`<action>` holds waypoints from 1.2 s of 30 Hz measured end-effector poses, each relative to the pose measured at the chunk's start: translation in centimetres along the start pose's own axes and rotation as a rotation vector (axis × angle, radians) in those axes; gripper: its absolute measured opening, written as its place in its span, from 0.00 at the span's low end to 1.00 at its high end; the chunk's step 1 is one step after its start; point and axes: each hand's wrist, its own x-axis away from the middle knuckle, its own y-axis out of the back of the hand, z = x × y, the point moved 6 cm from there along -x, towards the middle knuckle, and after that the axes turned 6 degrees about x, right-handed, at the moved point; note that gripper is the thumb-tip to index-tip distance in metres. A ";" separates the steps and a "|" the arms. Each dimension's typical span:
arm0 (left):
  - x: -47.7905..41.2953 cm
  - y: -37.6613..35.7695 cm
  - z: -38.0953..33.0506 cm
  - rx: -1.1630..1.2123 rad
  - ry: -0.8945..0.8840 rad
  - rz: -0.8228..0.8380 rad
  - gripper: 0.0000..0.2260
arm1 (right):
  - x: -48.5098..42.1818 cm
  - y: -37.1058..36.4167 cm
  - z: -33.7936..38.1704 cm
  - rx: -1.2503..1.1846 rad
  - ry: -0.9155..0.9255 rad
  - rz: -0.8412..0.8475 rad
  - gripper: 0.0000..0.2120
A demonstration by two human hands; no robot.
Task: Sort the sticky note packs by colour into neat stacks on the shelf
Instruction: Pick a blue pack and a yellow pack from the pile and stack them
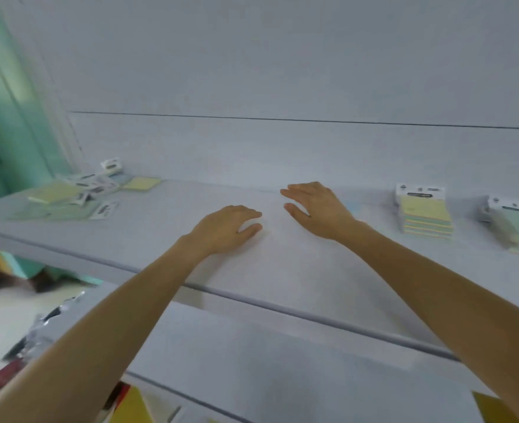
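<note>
Both my hands hover over the middle of the white shelf [282,270], holding nothing. My left hand [226,228] has relaxed, slightly bent fingers just above the surface. My right hand [316,209] is spread with straight fingers. A loose pile of sticky note packs [78,196], yellow and green with white header cards, lies scattered at the shelf's far left. A neat stack of yellow-topped packs [424,213] stands to the right of my right hand. Another stack of green packs [516,225] sits at the right edge of view.
A white back wall [282,148] rises behind the shelf. A teal panel [5,132] stands at the left. Below the shelf's front edge are lower shelves with yellow and red items [133,404] and crumpled silver wrapping [44,328].
</note>
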 end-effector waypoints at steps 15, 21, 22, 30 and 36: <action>7.6 11.5 33.1 -0.051 0.491 -0.303 0.18 | -17.0 -9.7 27.8 -0.104 0.317 0.176 0.20; 4.8 13.4 40.9 -0.024 0.517 -0.294 0.18 | -25.7 -12.9 27.4 -0.084 0.180 0.161 0.21; 4.3 13.5 41.8 -0.020 0.515 -0.280 0.18 | -26.8 -13.5 27.2 -0.071 0.155 0.164 0.21; -2.1 13.6 46.3 0.056 0.424 -0.162 0.17 | -30.9 -17.0 26.2 -0.167 -0.079 0.245 0.24; -8.0 11.5 45.9 -0.019 0.332 0.048 0.10 | -30.6 -15.9 24.4 -0.417 -0.335 0.049 0.14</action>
